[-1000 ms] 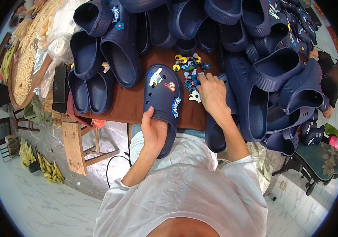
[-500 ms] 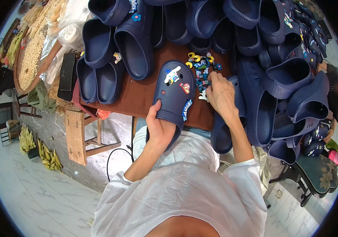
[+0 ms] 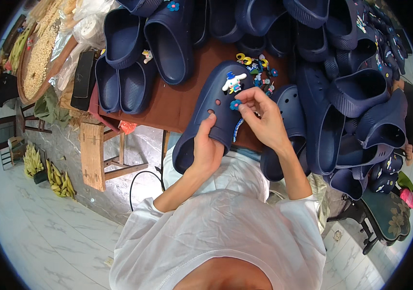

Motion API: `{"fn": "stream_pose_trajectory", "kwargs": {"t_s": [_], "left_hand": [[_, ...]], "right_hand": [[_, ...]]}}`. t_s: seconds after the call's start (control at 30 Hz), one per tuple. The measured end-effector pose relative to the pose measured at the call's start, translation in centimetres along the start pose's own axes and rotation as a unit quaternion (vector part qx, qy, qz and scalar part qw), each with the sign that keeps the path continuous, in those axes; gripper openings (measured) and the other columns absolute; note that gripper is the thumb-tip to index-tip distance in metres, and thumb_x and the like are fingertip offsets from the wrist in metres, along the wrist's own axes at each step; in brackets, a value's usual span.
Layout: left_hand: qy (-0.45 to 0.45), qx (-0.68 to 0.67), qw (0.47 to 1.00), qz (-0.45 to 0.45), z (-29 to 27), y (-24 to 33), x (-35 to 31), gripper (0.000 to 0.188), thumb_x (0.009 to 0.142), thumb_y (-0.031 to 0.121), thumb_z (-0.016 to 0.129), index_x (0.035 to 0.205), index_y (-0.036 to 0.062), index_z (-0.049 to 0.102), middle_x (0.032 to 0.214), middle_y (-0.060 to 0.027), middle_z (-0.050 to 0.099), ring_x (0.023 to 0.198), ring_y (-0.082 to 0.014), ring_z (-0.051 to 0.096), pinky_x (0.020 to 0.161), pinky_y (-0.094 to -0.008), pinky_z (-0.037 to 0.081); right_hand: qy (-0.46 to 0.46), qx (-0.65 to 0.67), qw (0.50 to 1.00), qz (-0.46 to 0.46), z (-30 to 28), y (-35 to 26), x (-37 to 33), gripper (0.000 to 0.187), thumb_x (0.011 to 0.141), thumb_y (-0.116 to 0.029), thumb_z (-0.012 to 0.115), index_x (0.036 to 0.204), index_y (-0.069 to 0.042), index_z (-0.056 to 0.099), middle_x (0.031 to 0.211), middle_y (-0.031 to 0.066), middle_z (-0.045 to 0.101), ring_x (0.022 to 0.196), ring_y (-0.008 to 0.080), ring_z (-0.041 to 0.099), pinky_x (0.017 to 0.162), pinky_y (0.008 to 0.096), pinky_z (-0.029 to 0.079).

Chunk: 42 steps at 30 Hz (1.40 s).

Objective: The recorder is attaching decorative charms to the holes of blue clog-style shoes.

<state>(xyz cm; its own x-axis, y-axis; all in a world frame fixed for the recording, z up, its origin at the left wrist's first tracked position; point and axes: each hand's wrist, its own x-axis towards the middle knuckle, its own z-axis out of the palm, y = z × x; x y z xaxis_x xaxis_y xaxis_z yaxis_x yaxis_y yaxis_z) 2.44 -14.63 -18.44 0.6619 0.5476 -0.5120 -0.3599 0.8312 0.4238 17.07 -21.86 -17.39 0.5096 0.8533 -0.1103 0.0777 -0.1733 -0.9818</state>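
Head view, and from where I stand both forearms come up out of white sleeves [image 3: 293,212] and lean inward, wrists bent toward each other. Left hand [image 3: 209,150] is wrapped around the side of a navy clog [image 3: 205,107], its thumb laid along the upper by a vent hole, its other fingers mostly hidden by the shoe. Right hand [image 3: 263,120] sits a little farther out, pinching a blue flower charm [image 3: 235,105] between thumb and forefinger, right by the clog's upper; whether the two touch, I can't tell.

That clog's long axis runs slantwise: heel end near the lap, to the left of the left hand, toe pointing away and somewhat to the right. Past the left thumb, near the toe, sits a white character charm [image 3: 234,83].

Just right of the right wrist lies a second clog [image 3: 292,113], toe pointing away. Beyond the right fingers, loose charms [image 3: 266,82] lie heaped on brown cloth [image 3: 172,115]. Farther off, more navy clogs [image 3: 170,50] crowd the table.
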Motion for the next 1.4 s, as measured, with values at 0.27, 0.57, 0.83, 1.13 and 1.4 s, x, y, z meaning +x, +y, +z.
{"fn": "stream_pose_trajectory", "kwargs": {"t_s": [0.27, 0.57, 0.83, 1.13, 1.4], "left_hand": [[-0.005, 0.069, 0.997, 0.024, -0.5, -1.5, -0.4, 0.046, 0.103, 0.022, 0.053, 0.142, 0.0004, 0.045, 0.14, -0.0084, 0.054, 0.13, -0.0183, 0.053, 0.114, -0.0371, 0.039], [0.021, 0.121, 0.987, 0.103, -0.8, -2.4, -1.0, 0.036, 0.1, 0.011, 0.058, 0.135, 0.0033, 0.051, 0.132, -0.0064, 0.057, 0.121, -0.0157, 0.056, 0.105, -0.0342, 0.045], [0.013, 0.167, 0.979, 0.118, -1.4, -2.6, -1.0, 0.032, 0.1, 0.011, 0.058, 0.131, 0.0036, 0.054, 0.128, -0.004, 0.057, 0.117, -0.0139, 0.055, 0.103, -0.031, 0.044], [0.02, 0.311, 0.938, 0.155, -1.4, -3.1, -2.4, 0.04, 0.104, 0.018, 0.054, 0.137, -0.0046, 0.052, 0.132, -0.0085, 0.055, 0.116, -0.0158, 0.052, 0.1, -0.0292, 0.041], [0.008, 0.282, 0.949, 0.145, -1.0, -1.9, -3.4, 0.041, 0.104, 0.017, 0.05, 0.139, -0.005, 0.048, 0.136, -0.0119, 0.054, 0.125, -0.0188, 0.051, 0.108, -0.0325, 0.039]], "right_hand": [[0.021, 0.056, 0.998, 0.005, 1.0, 0.0, -0.1, 0.019, 0.093, -0.001, 0.066, 0.112, 0.001, 0.066, 0.098, 0.0053, 0.069, 0.09, 0.0089, 0.065, 0.083, 0.0245, 0.053], [0.03, 0.033, 0.999, 0.019, 0.9, -0.3, -0.9, 0.015, 0.094, 0.0, 0.067, 0.109, -0.002, 0.067, 0.099, 0.0027, 0.068, 0.091, 0.0084, 0.066, 0.083, 0.0233, 0.052], [0.09, -0.072, 0.99, -0.085, 1.8, -1.0, -1.7, 0.013, 0.09, -0.003, 0.071, 0.102, 0.001, 0.068, 0.091, 0.0068, 0.067, 0.08, 0.0138, 0.07, 0.073, 0.0262, 0.057], [0.02, 0.073, 0.996, 0.037, 0.5, 0.1, -0.8, 0.017, 0.084, -0.005, 0.079, 0.096, -0.001, 0.068, 0.085, 0.0027, 0.07, 0.076, 0.0073, 0.066, 0.071, 0.0225, 0.054], [0.052, 0.064, 0.997, 0.012, 2.7, 0.1, -1.6, 0.016, 0.087, -0.009, 0.078, 0.096, -0.001, 0.068, 0.085, 0.0028, 0.067, 0.072, 0.0103, 0.064, 0.068, 0.0252, 0.053]]}}
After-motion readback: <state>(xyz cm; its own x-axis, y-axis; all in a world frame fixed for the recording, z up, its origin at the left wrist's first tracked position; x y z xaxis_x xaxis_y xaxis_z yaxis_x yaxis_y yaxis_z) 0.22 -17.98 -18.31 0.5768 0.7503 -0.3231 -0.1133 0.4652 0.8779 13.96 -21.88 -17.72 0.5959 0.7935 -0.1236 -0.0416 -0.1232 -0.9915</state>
